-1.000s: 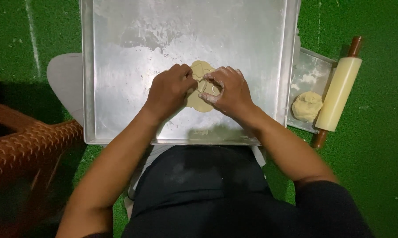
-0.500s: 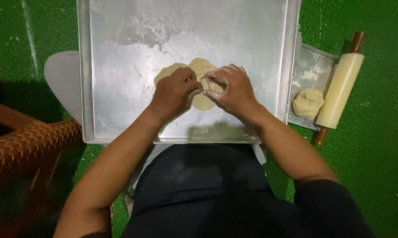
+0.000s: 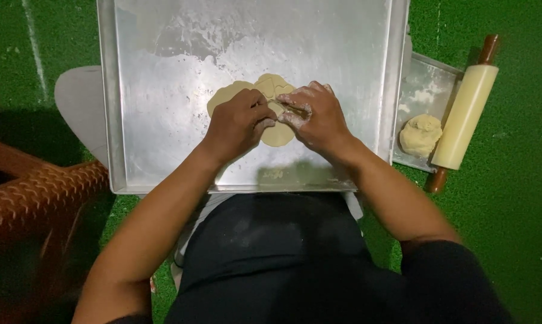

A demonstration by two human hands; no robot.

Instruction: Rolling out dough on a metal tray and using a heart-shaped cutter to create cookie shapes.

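Both hands, left hand (image 3: 238, 123) and right hand (image 3: 316, 117), pinch flat dough (image 3: 235, 92) lying left-to-right.

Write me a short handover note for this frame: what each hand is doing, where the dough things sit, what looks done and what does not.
Left hand: pressed on the flat pale dough pieces, fingers curled.
Right hand: floured, pinching the same dough beside the left.
Dough lies mid-way in the large floured square metal tray.
Spare round dough lump sits on the small metal tray to the right; cream rolling pin with brown handles lies along its far edge on the green mat.
Done: dough flattened. Left: shaping in hand; lump untouched.
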